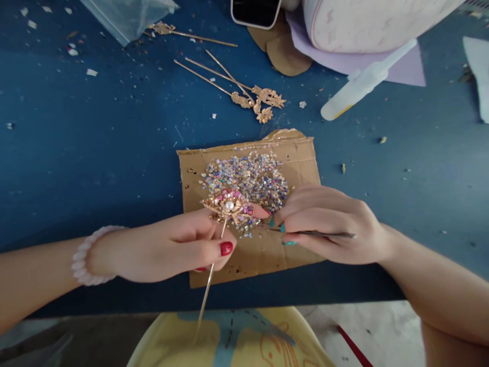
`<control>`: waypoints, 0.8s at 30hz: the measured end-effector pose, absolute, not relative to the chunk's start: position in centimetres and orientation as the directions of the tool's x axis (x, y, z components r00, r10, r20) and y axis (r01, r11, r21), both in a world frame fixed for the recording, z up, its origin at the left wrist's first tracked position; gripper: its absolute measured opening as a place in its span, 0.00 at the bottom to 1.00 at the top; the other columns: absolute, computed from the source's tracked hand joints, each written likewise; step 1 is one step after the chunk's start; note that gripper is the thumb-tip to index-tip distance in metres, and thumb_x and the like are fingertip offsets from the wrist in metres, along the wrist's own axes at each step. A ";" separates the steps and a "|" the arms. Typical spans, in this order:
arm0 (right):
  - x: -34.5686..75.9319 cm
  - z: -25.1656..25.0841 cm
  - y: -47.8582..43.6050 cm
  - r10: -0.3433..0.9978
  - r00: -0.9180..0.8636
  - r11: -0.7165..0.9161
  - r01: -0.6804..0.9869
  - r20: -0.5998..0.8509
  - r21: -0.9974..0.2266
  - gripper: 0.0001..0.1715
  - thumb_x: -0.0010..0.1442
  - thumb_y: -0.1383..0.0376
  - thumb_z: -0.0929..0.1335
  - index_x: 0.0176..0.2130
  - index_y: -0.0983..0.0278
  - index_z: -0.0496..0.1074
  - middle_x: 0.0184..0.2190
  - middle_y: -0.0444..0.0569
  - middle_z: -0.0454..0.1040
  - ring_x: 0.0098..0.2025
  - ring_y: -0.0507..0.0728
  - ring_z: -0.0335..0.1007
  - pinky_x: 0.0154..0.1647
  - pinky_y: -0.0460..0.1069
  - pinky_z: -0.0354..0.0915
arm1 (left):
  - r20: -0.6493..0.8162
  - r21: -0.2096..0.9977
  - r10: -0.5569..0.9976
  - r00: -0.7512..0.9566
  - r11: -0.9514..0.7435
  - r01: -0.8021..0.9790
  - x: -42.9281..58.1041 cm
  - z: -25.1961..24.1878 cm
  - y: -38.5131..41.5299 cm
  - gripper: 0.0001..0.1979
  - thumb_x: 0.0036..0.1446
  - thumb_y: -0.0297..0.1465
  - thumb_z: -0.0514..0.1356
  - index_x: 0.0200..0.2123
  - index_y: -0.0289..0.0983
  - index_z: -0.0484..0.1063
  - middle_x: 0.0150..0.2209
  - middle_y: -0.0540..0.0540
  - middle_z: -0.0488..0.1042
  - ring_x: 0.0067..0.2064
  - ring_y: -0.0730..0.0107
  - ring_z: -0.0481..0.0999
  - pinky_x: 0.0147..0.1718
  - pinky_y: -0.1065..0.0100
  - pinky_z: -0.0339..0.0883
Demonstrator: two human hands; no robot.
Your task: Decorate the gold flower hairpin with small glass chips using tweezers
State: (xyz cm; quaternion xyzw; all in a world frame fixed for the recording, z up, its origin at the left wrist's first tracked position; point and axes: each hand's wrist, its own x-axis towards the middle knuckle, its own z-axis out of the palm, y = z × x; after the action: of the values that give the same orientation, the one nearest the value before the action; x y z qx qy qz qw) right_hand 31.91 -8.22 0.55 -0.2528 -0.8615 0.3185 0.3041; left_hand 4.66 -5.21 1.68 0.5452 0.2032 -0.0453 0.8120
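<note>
My left hand (183, 247) is closed on a gold hairpin (229, 205), its long stick slanting down past the table's front edge. The hairpin's head carries a white pearl in the middle and pink and purple stones around it. Close by on the right, my right hand (324, 221) pinches a pair of thin metal tweezers (324, 234). Their tips point left, near the hairpin's head; whether they hold a stone is too small to tell. Below both hands lies a piece of cardboard (294, 255) with a heap of small multicoloured stones (248, 173) on it.
Several more gold hairpins (240, 98) lie beyond the cardboard, one partly under a clear plastic bag (130, 18). At the back right are a white glue bottle (359, 89), a purple sheet (405, 69), a pale pouch (367, 25) and a phone (255, 12). White scraps dot the blue table.
</note>
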 end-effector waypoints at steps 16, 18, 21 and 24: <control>31.9 0.4 -8.2 0.619 -0.698 0.669 0.227 0.361 -0.708 0.06 0.71 0.67 0.67 0.39 0.64 0.69 0.31 0.49 0.79 0.36 0.53 0.78 0.38 0.49 0.70 | -0.372 0.883 0.128 0.919 0.354 0.308 4.5 1.8 -5.3 0.18 0.71 0.31 0.49 0.25 0.39 0.54 0.22 0.56 0.50 0.23 0.74 0.49 0.22 0.68 0.47; 31.9 0.5 -8.2 0.620 -0.698 0.667 0.227 0.360 -0.709 0.06 0.71 0.67 0.67 0.38 0.64 0.69 0.31 0.49 0.79 0.35 0.53 0.77 0.38 0.49 0.71 | -0.375 0.881 0.128 0.918 0.358 0.309 4.5 1.8 -5.3 0.18 0.70 0.31 0.49 0.25 0.39 0.54 0.22 0.56 0.50 0.23 0.74 0.49 0.22 0.68 0.47; 31.9 0.5 -8.2 0.620 -0.701 0.663 0.227 0.353 -0.713 0.06 0.71 0.67 0.67 0.38 0.64 0.69 0.31 0.49 0.79 0.36 0.53 0.77 0.38 0.49 0.71 | -0.377 0.879 0.129 0.917 0.362 0.310 4.4 1.8 -5.3 0.18 0.70 0.31 0.49 0.25 0.39 0.55 0.22 0.56 0.50 0.23 0.74 0.49 0.22 0.68 0.47; 31.8 0.5 -8.2 0.621 -0.702 0.663 0.235 0.348 -0.710 0.06 0.71 0.67 0.67 0.38 0.64 0.69 0.32 0.49 0.80 0.36 0.53 0.78 0.39 0.49 0.71 | -0.379 0.876 0.127 0.917 0.368 0.311 4.4 1.8 -5.3 0.18 0.70 0.32 0.49 0.25 0.39 0.55 0.22 0.56 0.51 0.23 0.74 0.49 0.22 0.68 0.48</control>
State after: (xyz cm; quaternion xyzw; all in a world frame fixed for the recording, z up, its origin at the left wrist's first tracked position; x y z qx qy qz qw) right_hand 31.82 -8.22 0.48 -0.2480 -0.8628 0.3268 0.2955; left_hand 4.43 -5.33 1.83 0.5590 0.1959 -0.0575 0.8036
